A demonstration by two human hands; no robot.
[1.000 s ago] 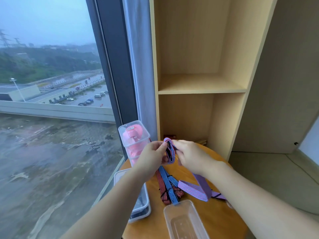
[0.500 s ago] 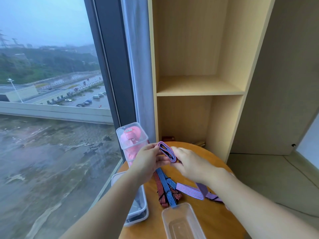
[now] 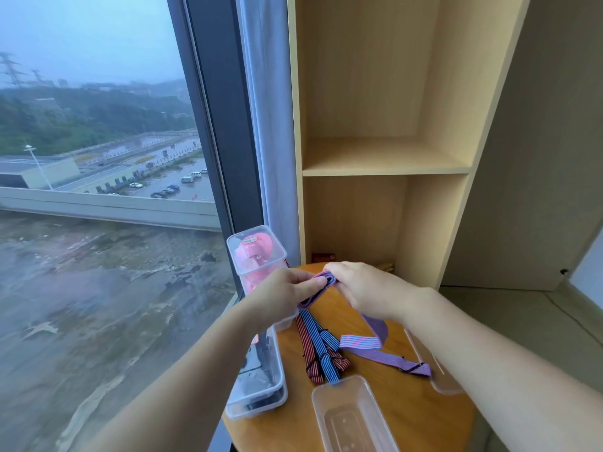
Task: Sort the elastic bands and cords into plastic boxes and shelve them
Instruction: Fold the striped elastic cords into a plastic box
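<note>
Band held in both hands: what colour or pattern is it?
Purple band, finely striped in pink; clearest in the head view.

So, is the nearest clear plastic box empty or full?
Empty: the clear plastic box shows a bare bottom, nothing inside.

I'm holding both bare forearms out ahead, converging above the table's [image 3: 424, 419] far edge. My left hand [image 3: 280, 296] is pinching the folded band [image 3: 328, 278], thumb on top; my right hand [image 3: 365, 288] is gripping its other end, knuckles up.
</note>
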